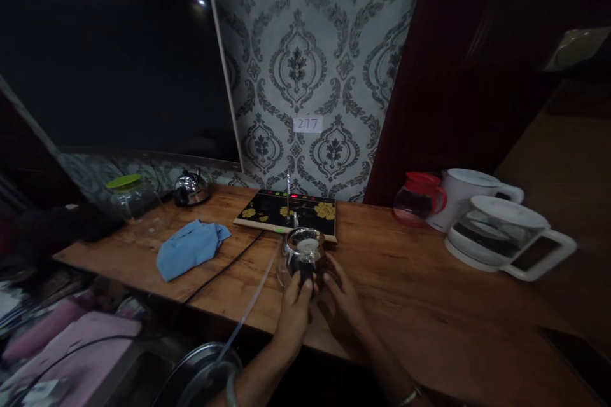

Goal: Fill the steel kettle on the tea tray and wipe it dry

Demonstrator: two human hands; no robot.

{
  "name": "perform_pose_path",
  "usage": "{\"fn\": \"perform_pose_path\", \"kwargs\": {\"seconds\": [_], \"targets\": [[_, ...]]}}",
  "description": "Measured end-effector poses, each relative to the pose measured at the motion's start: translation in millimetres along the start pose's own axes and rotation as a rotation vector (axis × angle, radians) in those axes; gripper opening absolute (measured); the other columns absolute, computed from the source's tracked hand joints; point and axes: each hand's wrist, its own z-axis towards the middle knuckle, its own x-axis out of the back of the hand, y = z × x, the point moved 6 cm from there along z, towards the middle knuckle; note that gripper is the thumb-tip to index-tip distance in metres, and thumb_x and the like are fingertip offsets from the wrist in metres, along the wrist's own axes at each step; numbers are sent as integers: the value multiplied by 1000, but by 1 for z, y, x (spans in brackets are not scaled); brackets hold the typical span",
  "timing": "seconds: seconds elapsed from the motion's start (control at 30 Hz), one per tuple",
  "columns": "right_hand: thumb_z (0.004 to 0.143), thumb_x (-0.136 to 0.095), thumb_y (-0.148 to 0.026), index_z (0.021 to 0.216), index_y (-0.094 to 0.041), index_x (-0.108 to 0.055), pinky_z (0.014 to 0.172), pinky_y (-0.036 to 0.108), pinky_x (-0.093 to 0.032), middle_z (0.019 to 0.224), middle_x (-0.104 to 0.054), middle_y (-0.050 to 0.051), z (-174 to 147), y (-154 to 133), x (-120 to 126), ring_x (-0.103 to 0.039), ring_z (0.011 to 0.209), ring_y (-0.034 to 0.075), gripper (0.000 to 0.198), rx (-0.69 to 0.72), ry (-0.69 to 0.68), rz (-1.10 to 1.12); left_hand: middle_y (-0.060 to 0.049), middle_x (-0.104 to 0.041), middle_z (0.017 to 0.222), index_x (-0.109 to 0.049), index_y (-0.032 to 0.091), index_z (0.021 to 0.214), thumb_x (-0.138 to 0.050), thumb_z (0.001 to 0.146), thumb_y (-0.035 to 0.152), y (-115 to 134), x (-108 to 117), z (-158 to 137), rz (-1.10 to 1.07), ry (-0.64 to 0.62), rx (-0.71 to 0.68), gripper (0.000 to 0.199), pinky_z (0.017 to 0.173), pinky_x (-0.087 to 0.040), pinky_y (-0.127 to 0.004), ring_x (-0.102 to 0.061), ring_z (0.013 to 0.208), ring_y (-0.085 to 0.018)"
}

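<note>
A small glass teapot [287, 262] with a shiny metal collar and a black handle is in front of me, over the wooden table near its front edge. My left hand [294, 315] is closed on the black handle, thumb on top. My right hand [347, 299] cups the pot's right side, its fingers partly hidden behind the pot. Just beyond the pot lies a black tea stove [265, 211] with yellow flowers and a lit red display. A thin metal spout [288, 194] rises from the stove. Whether the pot touches the table I cannot tell.
A blue cloth [191, 248], a metal kettle [191, 189] and a glass jar with a green lid [125, 182] stand left. At right are a red-lidded jug [415, 197], a white kettle [458, 194] and a glass pitcher [496, 235]. A clear hose [248, 308] hangs into a metal bucket [179, 372].
</note>
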Motion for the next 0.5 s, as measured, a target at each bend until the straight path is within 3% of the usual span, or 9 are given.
{"fn": "perform_pose_path", "kwargs": {"seconds": [0.1, 0.2, 0.27, 0.37, 0.5], "targets": [[86, -57, -48, 139, -32, -44, 99, 47, -46, 140, -53, 8, 2, -1, 0, -54, 123, 28, 57, -72, 4, 144, -6, -67, 90, -64, 18, 108, -62, 76, 53, 3, -13, -4, -1, -127, 38, 48, 64, -49, -26, -61, 75, -17], [84, -60, -46, 137, -31, -47, 104, 46, -42, 141, -51, 7, -4, 0, 6, -50, 127, 27, 57, -19, 77, 67, -7, -70, 95, -68, 16, 100, -66, 74, 44, 16, -6, -6, 91, -178, -52, 39, 80, -50, -31, -63, 90, -21], [83, -62, -44, 138, -30, -46, 108, 46, -38, 144, -48, 7, -12, 1, 9, -47, 131, 26, 59, 46, 114, -41, -7, -70, 95, -69, 16, 94, -64, 76, 42, 25, 12, -4, 163, -94, -127, 33, 85, -49, -32, -63, 93, -22], [85, -59, -41, 144, -26, -36, 109, 48, -36, 145, -46, 9, -24, 0, 6, -46, 131, 27, 65, 126, 136, -160, -7, -68, 91, -67, 17, 92, -59, 79, 42, 33, 44, 1, 226, 95, -203, 30, 78, -50, -31, -63, 88, -20], [79, -66, -35, 147, -24, -28, 106, 49, -41, 144, -47, 11, -30, -11, -11, -47, 130, 30, 79, 223, 125, -351, -8, -65, 105, -63, 19, 107, -60, 78, 39, 36, 65, 14, 221, 209, -284, 35, 86, -50, -34, -62, 98, -20]]}}
